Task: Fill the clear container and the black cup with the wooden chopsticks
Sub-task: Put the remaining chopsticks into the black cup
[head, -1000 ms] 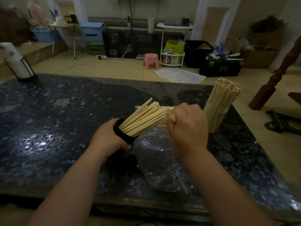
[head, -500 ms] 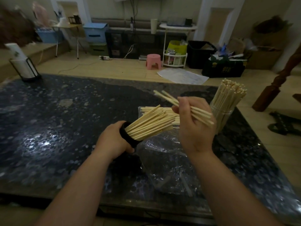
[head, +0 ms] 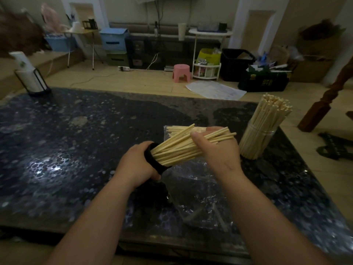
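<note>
My left hand (head: 137, 163) grips the black cup (head: 152, 161), tilted with its mouth pointing right. A thick bundle of wooden chopsticks (head: 175, 150) sticks out of the cup. My right hand (head: 217, 150) is closed around several chopsticks, their left ends lying in with the bundle at the cup's mouth and their right ends poking past my fingers. The clear container (head: 257, 138) stands upright at the right, packed with chopsticks (head: 271, 111). More loose chopsticks (head: 177, 129) lie in a clear plastic bag (head: 193, 190) under my hands.
All this rests on a dark speckled stone table (head: 66, 150). A paper roll in a black holder (head: 28, 75) stands at the far left corner. A wooden post (head: 328, 104) rises beyond the right edge. The floor behind holds a pink stool (head: 181, 72) and boxes.
My right hand lifted several chopsticks from the bag, held them crosswise above it, then brought them down into line with the bundle in the black cup. The left hand kept the cup tilted.
</note>
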`<state>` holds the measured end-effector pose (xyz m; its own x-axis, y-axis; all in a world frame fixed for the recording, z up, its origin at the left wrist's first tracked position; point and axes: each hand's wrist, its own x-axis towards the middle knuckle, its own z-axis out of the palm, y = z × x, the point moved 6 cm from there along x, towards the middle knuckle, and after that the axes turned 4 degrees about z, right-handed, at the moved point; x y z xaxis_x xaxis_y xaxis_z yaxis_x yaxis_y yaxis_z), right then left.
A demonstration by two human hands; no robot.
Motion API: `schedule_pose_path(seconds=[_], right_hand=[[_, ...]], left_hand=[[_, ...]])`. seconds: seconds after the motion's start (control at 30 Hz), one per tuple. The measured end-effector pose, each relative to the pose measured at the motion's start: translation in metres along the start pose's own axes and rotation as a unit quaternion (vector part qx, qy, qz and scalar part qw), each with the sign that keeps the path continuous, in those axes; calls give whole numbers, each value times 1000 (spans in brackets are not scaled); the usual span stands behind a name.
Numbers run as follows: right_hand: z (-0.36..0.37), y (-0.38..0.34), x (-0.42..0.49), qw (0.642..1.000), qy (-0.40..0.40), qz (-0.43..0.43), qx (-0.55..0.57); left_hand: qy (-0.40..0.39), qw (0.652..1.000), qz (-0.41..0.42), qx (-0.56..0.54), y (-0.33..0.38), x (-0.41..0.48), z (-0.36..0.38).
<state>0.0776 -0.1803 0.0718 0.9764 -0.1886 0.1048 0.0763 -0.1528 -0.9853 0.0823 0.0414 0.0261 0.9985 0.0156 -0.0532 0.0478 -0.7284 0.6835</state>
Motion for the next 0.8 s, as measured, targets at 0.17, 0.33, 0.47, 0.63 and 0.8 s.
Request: schedule_pose_path(seconds=[0.17, 0.33, 0.47, 0.63, 0.8], right_hand=[[14, 11, -3, 997, -40, 41, -43], [3, 3, -4, 998, 13, 46, 49], [11, 8, -8, 999, -6, 36, -5], [8, 8, -7, 999, 36, 41, 0], [21, 10, -8, 991, -55, 53, -105]], left_hand=[[-14, 1000, -1, 11, 1, 1, 2], [-13, 1000, 4, 9, 2, 2, 0], [-16, 1000, 22, 15, 4, 1, 2], [-22, 1000, 9, 12, 1, 1, 0], [-22, 999, 9, 30, 1, 1, 1]])
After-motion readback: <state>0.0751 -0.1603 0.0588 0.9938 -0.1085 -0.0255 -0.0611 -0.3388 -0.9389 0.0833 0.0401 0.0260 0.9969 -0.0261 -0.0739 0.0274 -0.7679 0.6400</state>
